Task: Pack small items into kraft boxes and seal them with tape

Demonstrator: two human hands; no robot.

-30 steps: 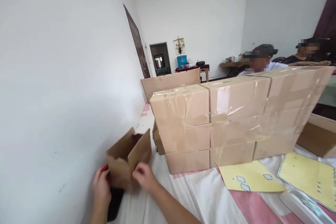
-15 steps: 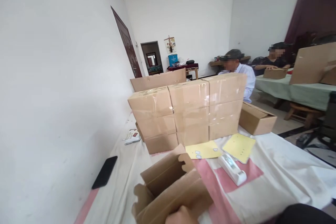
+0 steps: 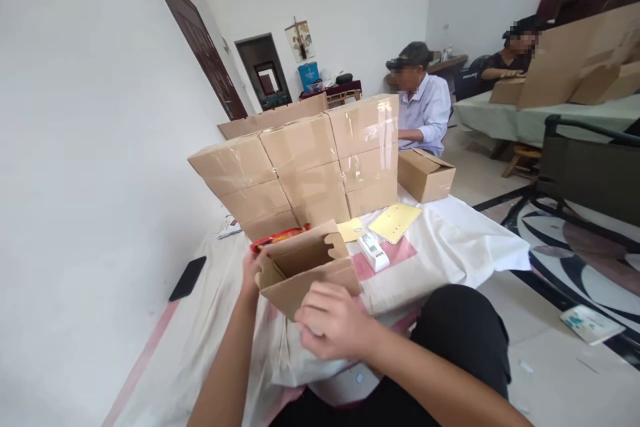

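An open cardboard box (image 3: 305,265) sits above the near edge of the bench (image 3: 465,240), held between both hands. The left hand (image 3: 249,271) grips its far left wall together with a red-handled tool (image 3: 278,236), fingers wrapped round the board. The right hand (image 3: 333,320) curls over the near front wall, fingers closed on the panel.

The box looks unsealed, its scalloped flaps (image 3: 334,245) standing up, so a squeeze from either side could probably buckle a wall or fold a flap inward. The tool pinched against the board might slip, or score it, if the grip shifts. The white cloth (image 3: 480,260) on the bench hangs loose over the edge and could drag.

The box is plain brown corrugated board, matte and stiff. Behind it, toward the far edge, stands a stack of taped boxes (image 3: 300,167), glossy where the tape runs. Yellow sheets (image 3: 395,221) lie flat, and a white tape dispenser (image 3: 373,251) rests beside them. A black phone (image 3: 187,277) lies near the left edge.
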